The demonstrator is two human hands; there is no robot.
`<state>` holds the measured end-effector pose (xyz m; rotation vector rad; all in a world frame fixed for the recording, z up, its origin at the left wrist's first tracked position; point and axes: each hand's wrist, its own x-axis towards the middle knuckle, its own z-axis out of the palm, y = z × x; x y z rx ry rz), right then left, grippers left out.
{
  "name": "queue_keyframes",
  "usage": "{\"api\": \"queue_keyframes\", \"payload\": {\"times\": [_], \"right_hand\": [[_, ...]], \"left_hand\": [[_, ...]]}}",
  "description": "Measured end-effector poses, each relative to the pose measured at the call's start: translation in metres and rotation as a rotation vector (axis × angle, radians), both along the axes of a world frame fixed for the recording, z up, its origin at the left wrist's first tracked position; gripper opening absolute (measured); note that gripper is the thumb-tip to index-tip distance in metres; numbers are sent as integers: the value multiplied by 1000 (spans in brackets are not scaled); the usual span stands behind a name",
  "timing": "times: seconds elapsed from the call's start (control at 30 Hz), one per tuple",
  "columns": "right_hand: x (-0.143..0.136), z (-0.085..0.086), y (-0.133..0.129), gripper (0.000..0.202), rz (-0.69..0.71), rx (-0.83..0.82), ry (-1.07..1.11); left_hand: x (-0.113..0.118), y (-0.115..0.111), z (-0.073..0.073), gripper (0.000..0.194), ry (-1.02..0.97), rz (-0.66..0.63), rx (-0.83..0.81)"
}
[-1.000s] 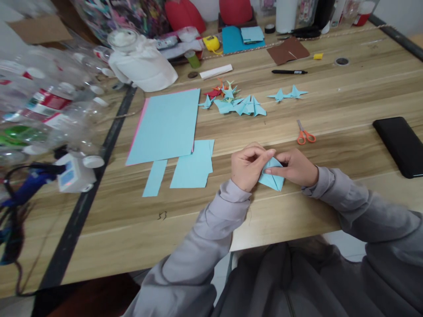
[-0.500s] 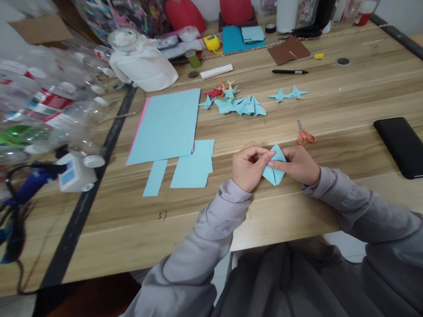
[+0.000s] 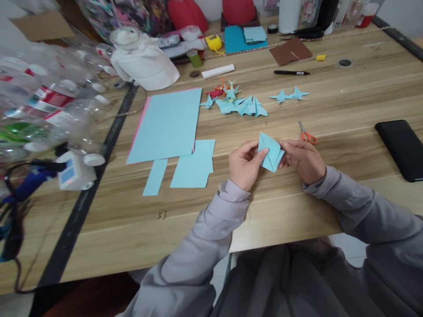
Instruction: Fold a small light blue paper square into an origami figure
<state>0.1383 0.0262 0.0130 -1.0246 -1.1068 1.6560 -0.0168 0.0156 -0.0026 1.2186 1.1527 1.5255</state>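
Note:
A folded light-blue origami paper, shaped like a small diamond with crease lines, is held up over the front of the table. My left hand grips its left side, thumb on the front face and fingers behind. At the right corner, the fingertips of my right hand pinch a loose layer of the same paper; part of that contact is hidden. Just beyond my right hand lie orange-handled scissors. Folded paper cranes sit in a pile farther back, and two more blue cranes rest to its right.
Left of my hands lie a stack of blue sheets, a cut piece and a strip. A black phone is at the right. Plastic bottles crowd the left; a pen lies at the back.
The paper has turned and moved slightly up and left. My right hand has shifted from its front face to the right corner, where layers now stand apart.

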Motion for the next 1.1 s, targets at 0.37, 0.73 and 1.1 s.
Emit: {"api": "queue_keyframes", "payload": {"times": [0.37, 0.73, 1.1], "right_hand": [[0, -2, 1, 32, 6, -7, -17], [1, -4, 2, 33, 30, 52, -60], [-2, -7, 2, 35, 14, 144, -160]], "left_hand": [[0, 1, 0, 28, -51, 2, -29], [1, 2, 3, 30, -77, 13, -64], [2, 1, 2, 32, -70, -1, -76]]}}
